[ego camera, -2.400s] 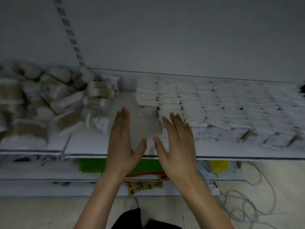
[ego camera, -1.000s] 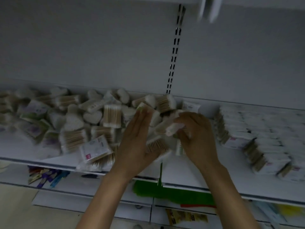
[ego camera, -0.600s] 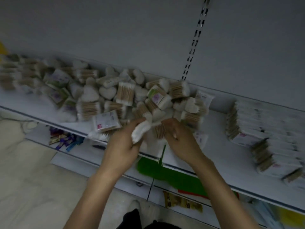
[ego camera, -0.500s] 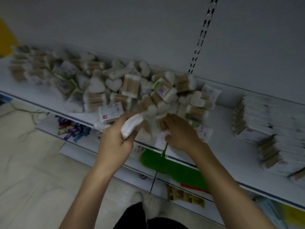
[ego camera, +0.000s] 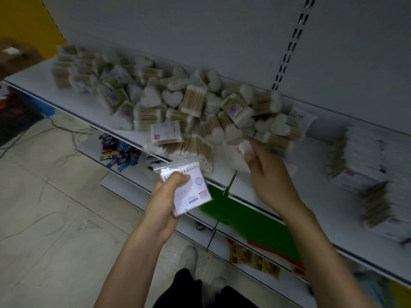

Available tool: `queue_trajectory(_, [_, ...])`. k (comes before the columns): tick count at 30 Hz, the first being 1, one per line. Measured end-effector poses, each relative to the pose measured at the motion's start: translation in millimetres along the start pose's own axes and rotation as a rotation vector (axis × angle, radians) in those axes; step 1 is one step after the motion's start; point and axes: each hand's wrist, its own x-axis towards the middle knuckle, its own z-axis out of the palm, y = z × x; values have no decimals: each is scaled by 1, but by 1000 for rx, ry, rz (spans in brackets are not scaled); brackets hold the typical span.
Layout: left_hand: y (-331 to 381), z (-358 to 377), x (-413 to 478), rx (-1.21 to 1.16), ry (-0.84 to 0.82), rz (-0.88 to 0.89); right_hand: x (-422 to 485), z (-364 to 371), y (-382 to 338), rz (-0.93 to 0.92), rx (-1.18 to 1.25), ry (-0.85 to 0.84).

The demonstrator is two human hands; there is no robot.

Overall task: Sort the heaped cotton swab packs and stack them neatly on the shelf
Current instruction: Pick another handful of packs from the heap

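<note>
A heap of cotton swab packs (ego camera: 189, 103), some heart-shaped, some flat, lies on the white shelf (ego camera: 311, 185). My left hand (ego camera: 165, 196) grips a flat white swab pack (ego camera: 189, 187) in front of the shelf edge, off the heap. My right hand (ego camera: 264, 172) reaches into the heap's near right side and pinches a small white pack (ego camera: 244, 147) between thumb and fingers. Neat rows of stacked flat packs (ego camera: 364, 170) fill the shelf's right part.
A slotted upright (ego camera: 289, 47) runs up the grey back panel. Lower shelves hold dark snack packets (ego camera: 117, 154), a green sheet (ego camera: 244, 218) and yellow packets (ego camera: 253, 261). Cables lie on the tiled floor (ego camera: 55, 218) at left. My shoes show below.
Both hands went from the bare shelf gap into the heap. My left hand has pulled a flat pack out toward me; my right hand moved right and took hold of another pack.
</note>
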Motion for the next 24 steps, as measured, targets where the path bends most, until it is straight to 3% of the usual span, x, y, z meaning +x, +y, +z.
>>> queue_trajectory(5, [-8,3,-3,117,28,99,-34,-16,-14,79,417,170])
queue_trajectory(7, [-11,0,-5,186,18,111,-39,-14,-20,79,496,131])
queue_trajectory(10, [-18,-1,-13,273,-166,76,-44,13,-26,9,295,20])
queue_trajectory(13, [-28,4,-17,278,-292,114,-43,44,-28,-177,149,222])
queue_trajectory(15, [-29,4,-17,219,-320,117,-39,54,-31,-182,253,255])
queue_trajectory(19, [-14,-6,-12,249,-361,114,-22,58,-44,-234,413,38])
queue_trajectory(22, [5,-17,2,310,-377,161,-6,71,-54,-223,410,72])
queue_trajectory(24, [19,-26,15,306,-306,187,5,82,-57,-129,592,115])
